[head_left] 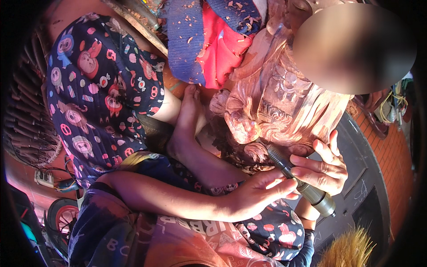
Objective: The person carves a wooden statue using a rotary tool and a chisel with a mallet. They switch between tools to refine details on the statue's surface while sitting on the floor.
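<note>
A reddish-brown wood carving [284, 102] leans across the upper middle, with figures, scrolls and folds cut into its surface. A dark rotary carving handpiece [311, 193] with a spring-like collar lies slantwise, its front end at the carving's lower edge. The fingers of my left hand [249, 196] pinch the handpiece near its front. Behind the tool, my right hand [324, 169] curls around its body, some fingers reaching up beside the carving's lower edge. The right thumb and palm are mostly hidden. A bright patch of light lies on the carving near the tool's tip, whose cutting end I cannot make out.
Blue and red cloth [222, 44] sprinkled with wood shavings lies above my bare foot [189, 107]. A round dark surface [360, 178] is under the carving's right side. Yellow bristles [349, 249] stand at the lower right. A blurred oval covers the upper right.
</note>
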A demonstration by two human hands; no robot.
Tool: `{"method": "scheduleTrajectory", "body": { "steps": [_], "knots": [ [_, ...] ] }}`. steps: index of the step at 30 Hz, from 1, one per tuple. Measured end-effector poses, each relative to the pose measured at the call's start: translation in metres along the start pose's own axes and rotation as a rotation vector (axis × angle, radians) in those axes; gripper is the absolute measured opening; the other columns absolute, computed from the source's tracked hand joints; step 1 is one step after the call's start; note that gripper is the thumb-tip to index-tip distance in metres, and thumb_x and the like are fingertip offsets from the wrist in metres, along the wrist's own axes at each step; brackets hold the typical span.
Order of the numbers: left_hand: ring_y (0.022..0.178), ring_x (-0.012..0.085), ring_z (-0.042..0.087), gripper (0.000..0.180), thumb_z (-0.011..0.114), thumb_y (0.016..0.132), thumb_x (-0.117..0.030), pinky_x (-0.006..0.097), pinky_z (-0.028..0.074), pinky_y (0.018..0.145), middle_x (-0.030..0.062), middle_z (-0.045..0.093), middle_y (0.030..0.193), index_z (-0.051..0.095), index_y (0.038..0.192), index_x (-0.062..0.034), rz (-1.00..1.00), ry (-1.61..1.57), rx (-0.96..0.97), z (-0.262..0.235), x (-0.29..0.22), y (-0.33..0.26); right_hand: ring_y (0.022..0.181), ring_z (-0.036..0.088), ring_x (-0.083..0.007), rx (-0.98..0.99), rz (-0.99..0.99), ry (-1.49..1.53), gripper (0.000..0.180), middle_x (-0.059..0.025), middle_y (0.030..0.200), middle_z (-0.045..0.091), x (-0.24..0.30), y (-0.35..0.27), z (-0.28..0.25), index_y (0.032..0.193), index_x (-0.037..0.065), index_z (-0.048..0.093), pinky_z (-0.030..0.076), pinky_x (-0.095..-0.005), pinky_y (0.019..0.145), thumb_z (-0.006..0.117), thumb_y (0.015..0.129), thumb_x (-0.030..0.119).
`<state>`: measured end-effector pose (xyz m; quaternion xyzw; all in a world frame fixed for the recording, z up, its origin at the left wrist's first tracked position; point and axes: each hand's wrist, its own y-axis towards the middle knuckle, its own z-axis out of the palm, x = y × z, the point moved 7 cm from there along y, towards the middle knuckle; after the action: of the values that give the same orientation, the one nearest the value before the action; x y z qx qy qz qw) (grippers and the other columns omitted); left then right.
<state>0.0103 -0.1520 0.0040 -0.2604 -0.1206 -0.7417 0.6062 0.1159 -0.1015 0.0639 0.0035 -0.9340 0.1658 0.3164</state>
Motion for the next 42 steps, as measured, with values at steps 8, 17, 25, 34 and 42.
{"method": "scheduleTrajectory", "body": {
  "steps": [8,17,25,34,42],
  "knots": [
    [0.102,0.0110,0.051,0.030,0.043,0.095,-0.020,0.026,0.042,0.087,0.0021,0.053,0.108,0.046,0.122,-0.0071,-0.052,0.034,-0.014,0.000,-0.002,-0.001,0.115,0.050,-0.0202,-0.077,0.128,-0.009,0.015,-0.0032,0.081,0.069,0.000,0.003,0.000,0.078,0.015,0.070,0.021,-0.0433,0.108,0.063,0.073,0.027],
    [0.101,0.0085,0.051,0.027,0.045,0.094,-0.020,0.025,0.043,0.087,-0.0002,0.053,0.107,0.049,0.117,-0.0066,-0.027,0.006,-0.008,0.000,-0.005,0.000,0.115,0.049,-0.0195,-0.069,0.114,-0.017,0.015,-0.0029,0.083,0.069,-0.001,0.000,0.000,0.079,0.015,0.070,0.019,-0.0429,0.109,0.064,0.073,0.028],
    [0.100,0.0105,0.052,0.022,0.044,0.095,-0.023,0.027,0.042,0.085,0.0000,0.054,0.103,0.051,0.108,-0.0074,-0.156,0.104,-0.074,-0.007,0.001,-0.007,0.115,0.050,-0.0166,-0.028,0.174,-0.038,0.015,-0.0003,0.082,0.069,0.000,0.004,0.005,0.078,0.017,0.071,0.014,-0.0413,0.111,0.064,0.073,0.029],
    [0.105,0.0086,0.047,0.024,0.043,0.095,-0.024,0.027,0.040,0.088,0.0016,0.052,0.109,0.049,0.111,-0.0068,-0.177,0.066,-0.026,0.005,-0.009,-0.004,0.125,0.040,-0.0218,0.037,0.013,0.012,0.016,-0.0049,0.091,0.068,0.000,-0.003,-0.001,0.087,0.013,0.069,0.012,-0.0454,0.110,0.065,0.075,0.022],
    [0.104,0.0116,0.047,0.031,0.042,0.095,-0.028,0.028,0.039,0.090,0.0061,0.054,0.107,0.047,0.109,-0.0006,-0.278,0.189,-0.062,0.000,-0.011,-0.005,0.131,0.028,-0.0252,0.130,-0.124,-0.011,0.011,-0.0075,0.087,0.068,-0.001,-0.003,0.006,0.085,0.011,0.069,0.004,-0.0494,0.110,0.061,0.078,0.017]
  ]
}}
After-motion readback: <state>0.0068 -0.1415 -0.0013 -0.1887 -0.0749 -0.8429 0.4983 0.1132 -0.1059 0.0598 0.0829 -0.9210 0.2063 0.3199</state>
